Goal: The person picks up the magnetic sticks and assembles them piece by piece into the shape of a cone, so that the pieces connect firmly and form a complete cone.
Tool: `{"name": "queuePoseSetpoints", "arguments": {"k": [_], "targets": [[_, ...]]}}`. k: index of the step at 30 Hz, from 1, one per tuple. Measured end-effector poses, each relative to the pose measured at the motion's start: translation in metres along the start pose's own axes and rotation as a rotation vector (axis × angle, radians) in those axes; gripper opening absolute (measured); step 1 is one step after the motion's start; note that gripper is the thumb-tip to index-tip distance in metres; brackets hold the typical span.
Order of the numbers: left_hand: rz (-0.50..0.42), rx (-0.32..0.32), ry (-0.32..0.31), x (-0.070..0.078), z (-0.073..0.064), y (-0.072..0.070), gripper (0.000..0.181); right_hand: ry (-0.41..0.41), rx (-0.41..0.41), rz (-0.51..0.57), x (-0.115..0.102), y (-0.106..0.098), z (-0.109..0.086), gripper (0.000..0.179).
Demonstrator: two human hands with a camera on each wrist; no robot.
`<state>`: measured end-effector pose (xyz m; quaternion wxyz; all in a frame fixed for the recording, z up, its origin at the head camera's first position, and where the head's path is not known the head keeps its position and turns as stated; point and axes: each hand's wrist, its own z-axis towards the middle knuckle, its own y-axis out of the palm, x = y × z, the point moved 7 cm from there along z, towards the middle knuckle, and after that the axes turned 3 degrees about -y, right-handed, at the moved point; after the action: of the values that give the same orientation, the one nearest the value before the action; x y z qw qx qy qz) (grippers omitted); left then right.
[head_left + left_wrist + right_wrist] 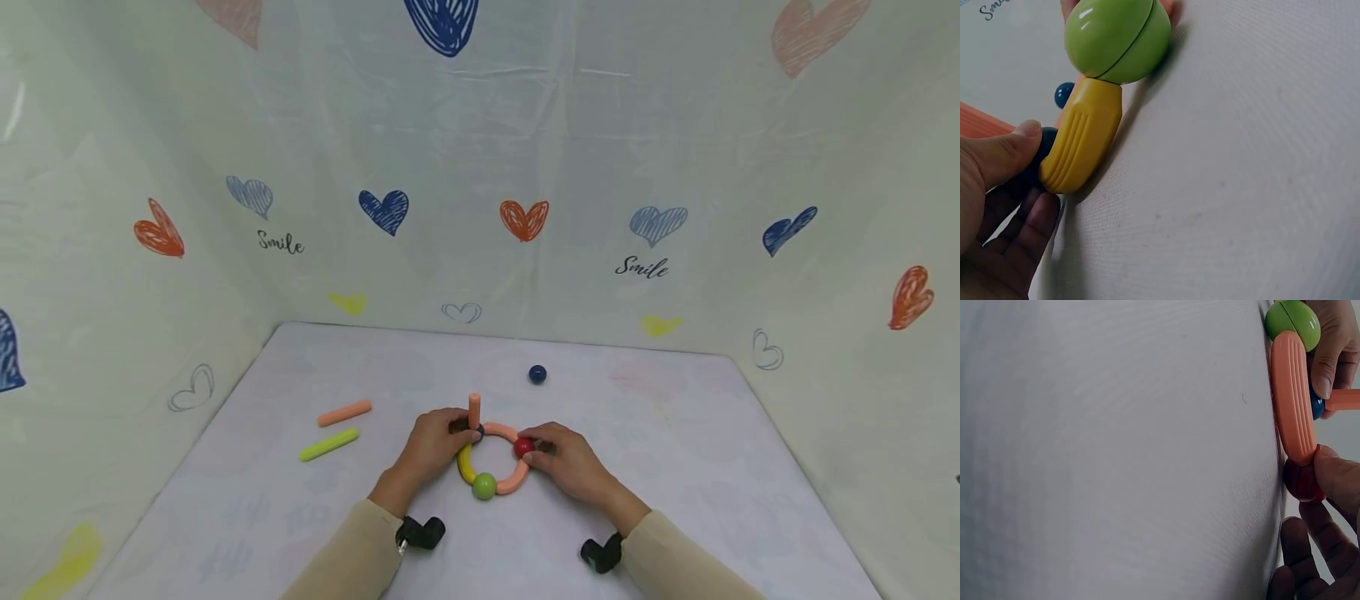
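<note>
A ring of toy balls and curved rods lies on the table. It joins a green ball (pixel 484 487), a yellow curved rod (pixel 1085 137), two orange curved rods (pixel 1293 394), a red ball (pixel 523 448) and a dark blue ball (pixel 1047 140). From the dark blue ball a straight orange rod (pixel 474 410) stands upright. My left hand (pixel 433 446) pinches that blue ball between thumb and fingers, at the ring's far left. On the ring's right side, my right hand (pixel 572 463) grips the red ball, thumb on its near side.
Beyond the ring sits a loose dark blue ball (pixel 537 375). To the left lie a straight orange rod (pixel 345 413) and a yellow-green rod (pixel 329 445). A heart-printed sheet (pixel 450 133) rises behind and beside the white table (pixel 660 433).
</note>
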<state>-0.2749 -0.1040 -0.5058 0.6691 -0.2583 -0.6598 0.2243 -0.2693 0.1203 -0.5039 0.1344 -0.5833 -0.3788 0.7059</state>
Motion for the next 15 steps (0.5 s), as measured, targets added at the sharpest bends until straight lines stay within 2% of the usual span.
{"name": "queuePoseSetpoints", "arguments": {"k": [8,15], "targets": [[0.001,0.013,0.004,0.001,-0.0017,-0.001,0.032,0.062,0.017,0.001,0.0044,0.0013,0.0002,0.035],[0.006,0.032,-0.003,0.0,-0.0018,-0.002,0.031,0.051,0.032,0.006,0.0046,0.0003,-0.001,0.032]]}}
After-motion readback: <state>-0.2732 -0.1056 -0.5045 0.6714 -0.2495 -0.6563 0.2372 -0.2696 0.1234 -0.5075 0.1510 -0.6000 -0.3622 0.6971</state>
